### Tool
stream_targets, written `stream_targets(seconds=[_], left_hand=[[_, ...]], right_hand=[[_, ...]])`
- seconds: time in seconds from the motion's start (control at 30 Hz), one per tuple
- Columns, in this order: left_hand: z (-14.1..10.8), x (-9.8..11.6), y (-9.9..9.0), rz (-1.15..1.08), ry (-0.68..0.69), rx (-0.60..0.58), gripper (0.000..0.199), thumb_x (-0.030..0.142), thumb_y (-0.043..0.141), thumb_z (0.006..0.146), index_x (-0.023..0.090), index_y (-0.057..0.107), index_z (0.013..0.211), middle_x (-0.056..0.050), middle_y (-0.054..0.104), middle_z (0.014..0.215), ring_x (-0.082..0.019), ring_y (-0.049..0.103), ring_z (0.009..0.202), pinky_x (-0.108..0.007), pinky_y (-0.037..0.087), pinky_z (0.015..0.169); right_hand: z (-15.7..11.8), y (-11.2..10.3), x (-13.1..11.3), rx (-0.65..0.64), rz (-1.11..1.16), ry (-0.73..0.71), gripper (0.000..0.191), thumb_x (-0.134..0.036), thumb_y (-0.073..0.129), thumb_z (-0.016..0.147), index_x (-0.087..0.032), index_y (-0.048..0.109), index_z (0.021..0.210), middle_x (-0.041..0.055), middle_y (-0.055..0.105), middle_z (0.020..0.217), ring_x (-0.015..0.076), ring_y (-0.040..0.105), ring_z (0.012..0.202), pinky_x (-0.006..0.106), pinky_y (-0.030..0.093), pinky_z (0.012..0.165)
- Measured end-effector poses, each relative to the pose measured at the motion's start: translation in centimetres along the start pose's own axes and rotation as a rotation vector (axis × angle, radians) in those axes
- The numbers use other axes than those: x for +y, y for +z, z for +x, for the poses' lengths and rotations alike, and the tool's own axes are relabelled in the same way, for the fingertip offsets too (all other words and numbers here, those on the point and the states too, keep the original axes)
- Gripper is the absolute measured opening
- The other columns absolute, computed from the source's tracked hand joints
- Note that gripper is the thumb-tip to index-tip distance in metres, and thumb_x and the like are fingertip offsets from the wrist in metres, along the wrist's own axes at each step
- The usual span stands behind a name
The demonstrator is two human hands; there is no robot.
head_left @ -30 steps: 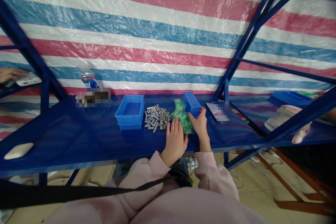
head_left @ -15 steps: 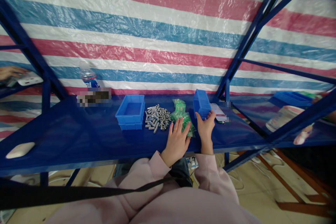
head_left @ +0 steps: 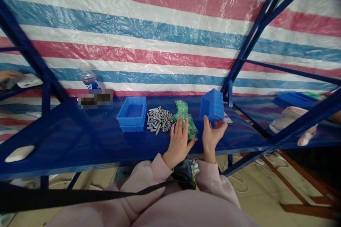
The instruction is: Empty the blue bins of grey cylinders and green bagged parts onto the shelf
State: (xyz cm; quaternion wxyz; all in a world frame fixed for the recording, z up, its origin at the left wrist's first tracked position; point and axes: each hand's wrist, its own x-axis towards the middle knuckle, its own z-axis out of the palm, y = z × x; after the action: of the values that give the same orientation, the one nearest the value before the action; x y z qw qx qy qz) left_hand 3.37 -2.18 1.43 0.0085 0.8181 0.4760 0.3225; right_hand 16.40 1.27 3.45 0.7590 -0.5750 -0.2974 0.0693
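Note:
My right hand [head_left: 213, 133] grips the near end of a blue bin [head_left: 212, 105], which is tipped on its side above the right part of the blue table. My left hand [head_left: 179, 142] lies spread, its fingertips at the near edge of some green plastic packets [head_left: 183, 113]. Left of the packets is a loose pile of small silvery metal cylinders [head_left: 160, 120]. Beyond that pile, further left, two blue bins [head_left: 132, 113] are stacked, the upper one facing up.
A white oval object [head_left: 20, 153] lies at the table's left front. A water bottle [head_left: 90, 79] stands at the back left beside a blurred patch. Blue metal posts [head_left: 45, 74] frame both sides. Another person's hand [head_left: 10, 75] shows at far left.
The blue bin in my right hand has moved right and turned, now covering most of the flat white item behind it. My left hand's fingers have shifted slightly left.

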Motion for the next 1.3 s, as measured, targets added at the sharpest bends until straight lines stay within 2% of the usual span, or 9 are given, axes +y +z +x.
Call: stream_targets(seconds=[0.1, 0.2, 0.3, 0.4, 0.53, 0.7, 0.93, 1.1, 1.3], left_hand=[[0.1, -0.2, -0.6, -0.166, -0.034, 0.070, 0.079, 0.045, 0.045, 0.090, 0.016, 0.001, 0.149, -0.019, 0.015, 0.155, -0.028, 0.014, 0.144, -0.052, 0.025, 0.111], [0.1, -0.6, -1.8, -0.368, -0.057, 0.162, 0.078, 0.042, 0.046, 0.091, 0.021, -0.002, 0.149, -0.016, 0.014, 0.155, -0.027, 0.015, 0.144, -0.049, 0.027, 0.112], [0.0, -0.9, -3.6, -0.523, -0.061, 0.253, 0.071, 0.036, 0.046, 0.092, 0.024, 0.006, 0.149, -0.013, 0.022, 0.154, -0.024, 0.022, 0.142, -0.043, 0.027, 0.113], [0.0, -1.6, -6.1, -0.596, -0.150, 0.408, 0.066, 0.034, 0.049, 0.091, 0.025, 0.016, 0.148, -0.012, 0.027, 0.152, -0.024, 0.028, 0.140, -0.040, 0.027, 0.114], [0.1, -3.9, -9.7, -0.588, -0.307, 0.664, 0.063, 0.037, 0.051, 0.090, 0.023, 0.022, 0.145, -0.014, 0.038, 0.145, -0.024, 0.044, 0.129, -0.038, 0.039, 0.105], [0.0, -8.0, -12.7, -0.342, -0.365, 0.802, 0.057, 0.041, 0.049, 0.090, 0.017, 0.032, 0.138, -0.017, 0.047, 0.135, -0.026, 0.050, 0.121, -0.041, 0.040, 0.101], [-0.3, -11.2, -12.6, -0.089, -0.605, 0.711, 0.057, 0.047, 0.042, 0.090, 0.009, 0.036, 0.133, -0.023, 0.053, 0.126, -0.035, 0.047, 0.123, -0.054, 0.030, 0.105], [-0.2, -12.3, -12.4, -0.231, -0.710, 0.725, 0.053, 0.049, 0.041, 0.090, 0.013, 0.040, 0.128, -0.021, 0.052, 0.128, -0.034, 0.047, 0.123, -0.053, 0.032, 0.103], [-0.3, -12.8, -11.9, -0.467, -0.660, 0.814, 0.051, 0.054, 0.043, 0.088, 0.016, 0.041, 0.122, -0.015, 0.054, 0.124, -0.025, 0.052, 0.115, -0.041, 0.039, 0.101]], right_hand=[[-1.6, 0.2, -1.9, 0.019, 0.241, 0.076, 0.069, -0.046, 0.072, 0.067, -0.023, 0.034, 0.120, 0.0066, 0.054, 0.110, 0.0189, 0.058, 0.098, 0.039, 0.055, 0.081], [-4.1, 0.9, -3.9, -0.069, 0.468, 0.308, 0.067, -0.042, 0.071, 0.069, -0.028, 0.031, 0.121, -0.0011, 0.056, 0.098, 0.0148, 0.061, 0.083, 0.039, 0.058, 0.075], [-7.1, 2.0, -5.8, -0.234, 0.561, 0.447, 0.057, -0.041, 0.071, 0.070, -0.026, 0.040, 0.116, -0.0063, 0.058, 0.079, 0.0130, 0.063, 0.070, 0.036, 0.058, 0.075], [-9.8, 3.4, -7.4, -0.450, 0.600, 0.536, 0.049, -0.043, 0.066, 0.076, -0.024, 0.043, 0.115, -0.0042, 0.063, 0.077, 0.0147, 0.066, 0.071, 0.034, 0.056, 0.076], [-12.1, 5.2, -9.2, -0.761, 0.593, 0.444, 0.051, -0.043, 0.063, 0.079, -0.024, 0.044, 0.123, 0.0024, 0.067, 0.100, 0.0166, 0.066, 0.088, 0.032, 0.053, 0.084], [-13.7, 7.3, -9.0, -1.028, 0.424, 0.214, 0.052, -0.049, 0.054, 0.085, -0.025, 0.048, 0.132, 0.0052, 0.054, 0.133, 0.0208, 0.050, 0.123, 0.037, 0.041, 0.104], [-14.7, 9.0, -7.2, -1.178, 0.236, 0.064, 0.068, -0.057, 0.041, 0.090, -0.023, 0.027, 0.146, 0.0013, 0.023, 0.154, 0.0183, 0.016, 0.143, 0.040, 0.010, 0.118], [-14.7, 9.4, -7.0, -1.232, 0.208, -0.009, 0.067, -0.059, 0.036, 0.091, -0.023, 0.023, 0.147, 0.0001, 0.019, 0.155, 0.0163, 0.012, 0.144, 0.038, 0.008, 0.118], [-14.7, 9.9, -6.7, -1.247, 0.229, -0.007, 0.068, -0.060, 0.036, 0.090, -0.023, 0.025, 0.146, 0.0008, 0.020, 0.154, 0.0170, 0.013, 0.144, 0.038, 0.008, 0.118]])
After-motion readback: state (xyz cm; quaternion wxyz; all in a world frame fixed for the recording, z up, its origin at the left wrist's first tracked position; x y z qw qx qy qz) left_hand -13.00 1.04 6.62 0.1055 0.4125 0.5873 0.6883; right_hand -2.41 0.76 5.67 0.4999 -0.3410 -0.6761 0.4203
